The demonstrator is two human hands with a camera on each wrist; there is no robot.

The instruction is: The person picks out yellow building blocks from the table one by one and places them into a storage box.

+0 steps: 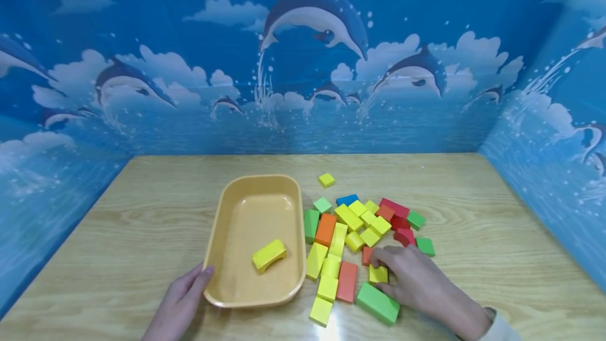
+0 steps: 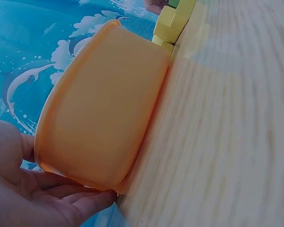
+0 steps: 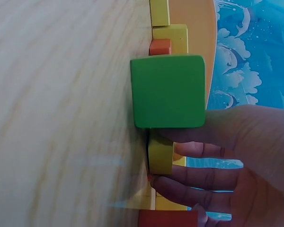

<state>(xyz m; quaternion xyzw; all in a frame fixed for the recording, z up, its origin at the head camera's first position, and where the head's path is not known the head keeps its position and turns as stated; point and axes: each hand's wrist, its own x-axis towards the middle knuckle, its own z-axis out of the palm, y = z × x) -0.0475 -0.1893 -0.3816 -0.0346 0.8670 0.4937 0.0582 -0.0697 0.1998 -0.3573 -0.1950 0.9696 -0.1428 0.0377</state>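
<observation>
An orange-yellow plastic tray (image 1: 215, 236) stands on the table, a yellow arch block (image 1: 269, 254) lying inside it. My left hand (image 1: 182, 299) grips the tray's near left corner, thumb over the rim; the left wrist view shows the other fingers against the outer wall. To the right of the tray, my right hand (image 1: 412, 278) pinches a yellow block (image 1: 377, 274) between thumb and fingers, down at table level. In the right wrist view that yellow block (image 3: 160, 153) is partly hidden by the fingers and by a green rectangular block (image 3: 168, 92) in front.
Many toy blocks lie right of the tray: yellow ones (image 1: 347, 217), a red-orange block (image 1: 347, 282), an orange block (image 1: 325, 229), a blue block (image 1: 347, 200) and red blocks (image 1: 395, 208). One yellow block (image 1: 326, 180) sits apart farther back. Dolphin-printed walls (image 1: 303, 120) enclose the wooden table (image 1: 156, 199).
</observation>
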